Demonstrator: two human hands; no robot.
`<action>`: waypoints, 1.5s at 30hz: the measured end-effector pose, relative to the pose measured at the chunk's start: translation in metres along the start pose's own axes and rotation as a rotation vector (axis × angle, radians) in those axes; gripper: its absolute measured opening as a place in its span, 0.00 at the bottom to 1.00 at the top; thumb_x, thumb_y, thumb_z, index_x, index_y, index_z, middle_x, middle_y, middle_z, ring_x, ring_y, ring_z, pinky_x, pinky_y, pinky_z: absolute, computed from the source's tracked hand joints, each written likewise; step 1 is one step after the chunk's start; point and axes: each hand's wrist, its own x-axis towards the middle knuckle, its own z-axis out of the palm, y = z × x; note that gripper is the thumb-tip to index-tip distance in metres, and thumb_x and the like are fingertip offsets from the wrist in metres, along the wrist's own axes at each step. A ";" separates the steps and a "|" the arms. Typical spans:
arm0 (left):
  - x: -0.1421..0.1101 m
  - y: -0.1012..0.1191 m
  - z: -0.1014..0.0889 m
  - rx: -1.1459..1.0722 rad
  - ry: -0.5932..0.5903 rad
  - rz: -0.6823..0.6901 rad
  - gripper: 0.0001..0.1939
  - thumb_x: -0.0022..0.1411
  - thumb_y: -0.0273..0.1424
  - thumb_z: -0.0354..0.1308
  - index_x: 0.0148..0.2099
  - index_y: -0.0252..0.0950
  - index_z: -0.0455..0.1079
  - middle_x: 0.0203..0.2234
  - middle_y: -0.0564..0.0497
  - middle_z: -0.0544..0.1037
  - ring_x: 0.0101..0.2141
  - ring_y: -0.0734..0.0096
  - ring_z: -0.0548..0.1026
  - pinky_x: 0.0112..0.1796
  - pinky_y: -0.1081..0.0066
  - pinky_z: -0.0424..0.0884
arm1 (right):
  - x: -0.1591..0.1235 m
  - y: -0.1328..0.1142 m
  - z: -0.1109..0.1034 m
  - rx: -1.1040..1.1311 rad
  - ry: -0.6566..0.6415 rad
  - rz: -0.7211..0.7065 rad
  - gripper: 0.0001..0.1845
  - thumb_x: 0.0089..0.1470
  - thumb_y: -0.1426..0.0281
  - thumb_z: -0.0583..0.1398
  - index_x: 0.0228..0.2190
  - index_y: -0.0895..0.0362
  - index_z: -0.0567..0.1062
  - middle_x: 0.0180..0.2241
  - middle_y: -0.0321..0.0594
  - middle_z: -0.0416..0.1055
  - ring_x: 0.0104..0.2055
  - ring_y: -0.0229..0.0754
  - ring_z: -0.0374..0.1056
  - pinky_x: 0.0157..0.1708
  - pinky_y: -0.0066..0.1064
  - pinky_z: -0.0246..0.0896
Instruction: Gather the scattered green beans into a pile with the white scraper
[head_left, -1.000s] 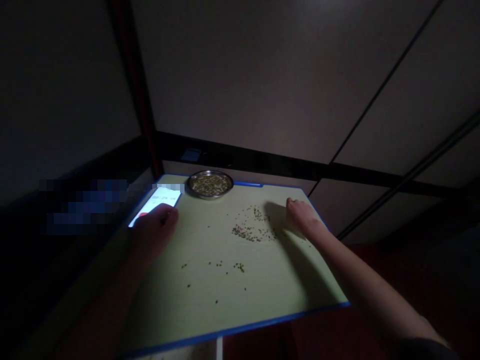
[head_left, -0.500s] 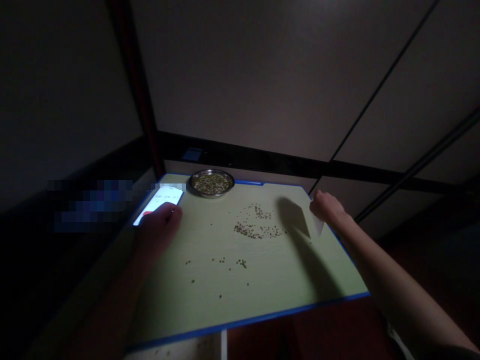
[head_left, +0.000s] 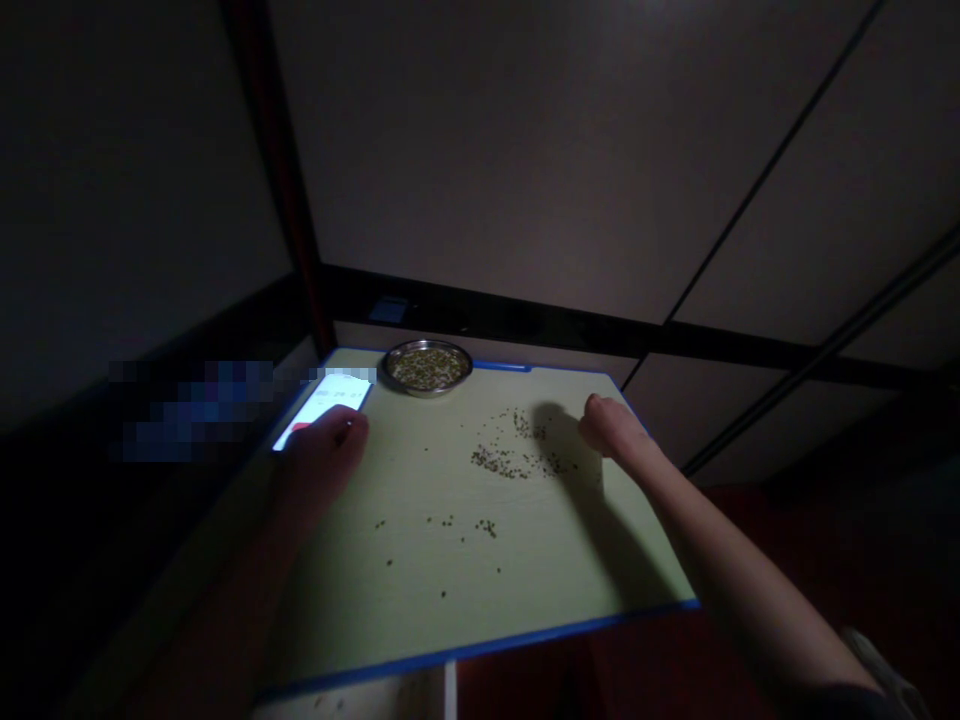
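Note:
My right hand (head_left: 606,428) is closed over the right side of the pale green table (head_left: 525,600), pinching a thin whitish sheet (head_left: 599,478) that hangs below the fingers and is hard to make out. Just left of this hand, small greenish bean-like grains (head_left: 506,463) lie scattered in loose patches. My left hand (head_left: 330,445) is in shadow with curled fingers, over the lower end of a lit phone (head_left: 330,395); whatever it may hold is hidden. A round metal dish (head_left: 427,392) with similar grains spread in it stands at the back left.
A few stray grains (head_left: 486,527) lie toward the front of the table. Blue edging (head_left: 480,648) runs round the tabletop. Behind it rises a panelled wall (head_left: 487,180) with a dark ledge (head_left: 495,315). Below the front edge, part of an open drawer (head_left: 450,690) shows.
My right hand has moved left with the whitish sheet, closer to the scattered grains, and its shadow has shifted left too. My left hand stays by the phone.

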 end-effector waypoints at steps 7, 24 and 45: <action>0.001 -0.007 0.005 -0.042 0.036 0.025 0.16 0.61 0.42 0.47 0.34 0.38 0.70 0.23 0.53 0.73 0.26 0.70 0.70 0.27 0.73 0.59 | 0.005 -0.054 -0.006 0.014 0.047 -0.084 0.20 0.54 0.77 0.53 0.48 0.68 0.73 0.46 0.61 0.74 0.48 0.50 0.73 0.42 0.30 0.65; 0.000 -0.002 0.004 -0.042 0.124 0.023 0.14 0.61 0.40 0.46 0.32 0.40 0.69 0.24 0.51 0.75 0.28 0.67 0.72 0.29 0.72 0.61 | -0.032 -0.106 -0.075 0.005 0.212 -0.627 0.19 0.64 0.66 0.48 0.48 0.58 0.72 0.42 0.52 0.77 0.44 0.48 0.73 0.42 0.35 0.62; -0.005 0.005 -0.005 -0.142 0.276 -0.077 0.12 0.63 0.37 0.45 0.33 0.38 0.66 0.24 0.51 0.74 0.27 0.69 0.72 0.29 0.73 0.62 | -0.054 -0.181 -0.053 -0.103 0.217 -1.029 0.18 0.61 0.69 0.50 0.41 0.59 0.78 0.38 0.52 0.78 0.41 0.51 0.74 0.38 0.37 0.65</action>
